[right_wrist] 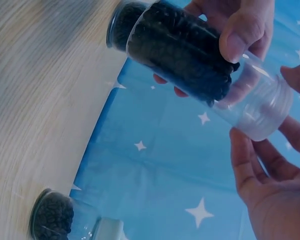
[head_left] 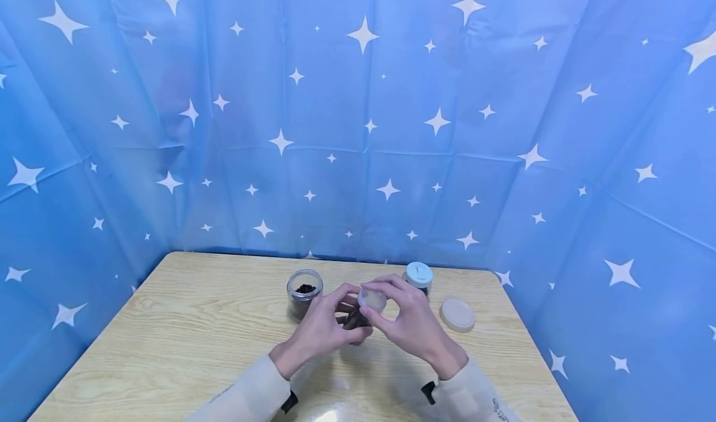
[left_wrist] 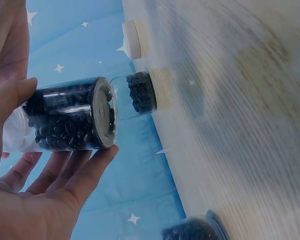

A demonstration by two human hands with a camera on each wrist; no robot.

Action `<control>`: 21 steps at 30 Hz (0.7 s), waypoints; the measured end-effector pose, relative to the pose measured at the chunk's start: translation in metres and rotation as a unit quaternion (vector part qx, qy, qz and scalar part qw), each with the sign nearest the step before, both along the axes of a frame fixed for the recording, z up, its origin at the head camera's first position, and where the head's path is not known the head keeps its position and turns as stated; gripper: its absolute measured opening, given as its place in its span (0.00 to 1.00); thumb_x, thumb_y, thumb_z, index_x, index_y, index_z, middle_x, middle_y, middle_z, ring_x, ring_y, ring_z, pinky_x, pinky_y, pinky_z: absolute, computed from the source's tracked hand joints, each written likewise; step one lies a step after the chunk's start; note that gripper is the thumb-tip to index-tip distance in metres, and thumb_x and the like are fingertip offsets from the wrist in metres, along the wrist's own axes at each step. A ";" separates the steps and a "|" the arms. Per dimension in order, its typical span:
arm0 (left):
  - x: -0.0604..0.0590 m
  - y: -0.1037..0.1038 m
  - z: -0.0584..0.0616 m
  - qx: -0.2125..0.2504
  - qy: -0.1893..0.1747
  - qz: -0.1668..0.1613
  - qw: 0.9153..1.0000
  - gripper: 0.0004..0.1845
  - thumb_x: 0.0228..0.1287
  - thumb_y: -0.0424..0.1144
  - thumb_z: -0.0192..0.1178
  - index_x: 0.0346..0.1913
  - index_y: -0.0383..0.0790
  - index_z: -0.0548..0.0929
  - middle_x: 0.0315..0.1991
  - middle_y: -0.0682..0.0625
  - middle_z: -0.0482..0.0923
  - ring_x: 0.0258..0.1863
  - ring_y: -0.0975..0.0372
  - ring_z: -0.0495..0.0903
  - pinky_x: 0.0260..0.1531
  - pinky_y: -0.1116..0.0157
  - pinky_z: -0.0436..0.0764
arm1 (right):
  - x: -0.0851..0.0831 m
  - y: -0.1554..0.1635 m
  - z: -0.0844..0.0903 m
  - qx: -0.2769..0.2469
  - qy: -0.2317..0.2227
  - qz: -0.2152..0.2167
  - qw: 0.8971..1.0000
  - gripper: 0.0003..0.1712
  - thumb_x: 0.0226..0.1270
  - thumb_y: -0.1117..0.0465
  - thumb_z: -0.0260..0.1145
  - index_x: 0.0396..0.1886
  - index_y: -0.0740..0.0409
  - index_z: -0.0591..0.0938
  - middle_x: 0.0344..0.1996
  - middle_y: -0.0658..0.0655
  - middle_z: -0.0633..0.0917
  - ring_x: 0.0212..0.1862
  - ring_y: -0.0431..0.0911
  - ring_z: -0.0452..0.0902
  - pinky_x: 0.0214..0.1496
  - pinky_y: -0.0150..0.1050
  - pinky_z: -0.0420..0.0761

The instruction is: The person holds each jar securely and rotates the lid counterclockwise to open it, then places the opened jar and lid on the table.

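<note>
In my left hand (head_left: 321,329) I grip a clear jar (right_wrist: 182,55) partly filled with small black beans or similar pieces. The left thumb lies along one side and the fingers curl round the other. My right hand (head_left: 413,317) pinches the jar's translucent lid (head_left: 373,300) between thumb and fingers. That lid sits at the jar's mouth. The jar is off the table. Just left of my left hand stands a clear wide-mouthed jar (head_left: 293,305) without a lid, holding dark pieces.
A jar with a light blue lid (head_left: 419,274) stands near the back edge, behind my right hand. To its front right, a round whitish lid (head_left: 457,315) lies flat on the wooden table (head_left: 151,335). A blue star-patterned curtain (head_left: 335,111) hangs behind and at both sides.
</note>
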State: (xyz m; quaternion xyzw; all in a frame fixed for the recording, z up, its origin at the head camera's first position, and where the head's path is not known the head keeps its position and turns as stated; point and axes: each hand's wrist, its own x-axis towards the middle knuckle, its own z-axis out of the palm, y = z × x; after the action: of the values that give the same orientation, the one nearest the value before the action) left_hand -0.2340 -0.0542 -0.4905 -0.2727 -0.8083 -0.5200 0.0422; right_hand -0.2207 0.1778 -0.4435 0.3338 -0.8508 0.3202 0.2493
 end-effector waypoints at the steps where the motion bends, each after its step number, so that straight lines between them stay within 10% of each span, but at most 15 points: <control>1: 0.000 0.000 0.000 0.002 -0.001 0.000 1.000 0.31 0.65 0.43 0.87 0.68 0.59 0.85 0.56 0.54 0.97 0.56 0.54 0.99 0.58 0.57 0.95 | 0.000 0.000 0.000 0.001 0.003 0.000 1.000 0.22 0.73 0.58 0.86 0.65 0.52 0.94 0.59 0.51 0.94 0.60 0.50 0.93 0.58 0.49 0.94; 21: 0.000 0.002 0.000 0.006 -0.001 -0.020 1.000 0.31 0.66 0.40 0.86 0.68 0.59 0.84 0.55 0.55 0.96 0.56 0.56 0.98 0.58 0.61 0.94 | 0.002 0.004 0.003 0.008 0.014 0.030 0.999 0.20 0.74 0.62 0.85 0.63 0.54 0.95 0.59 0.51 0.94 0.61 0.49 0.94 0.61 0.50 0.95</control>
State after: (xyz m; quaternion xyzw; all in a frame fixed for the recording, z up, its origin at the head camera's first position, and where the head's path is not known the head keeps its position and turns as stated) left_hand -0.2344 -0.0522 -0.4909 -0.2880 -0.7994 -0.5262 0.0322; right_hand -0.2189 0.1814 -0.4402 0.3658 -0.8395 0.3159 0.2482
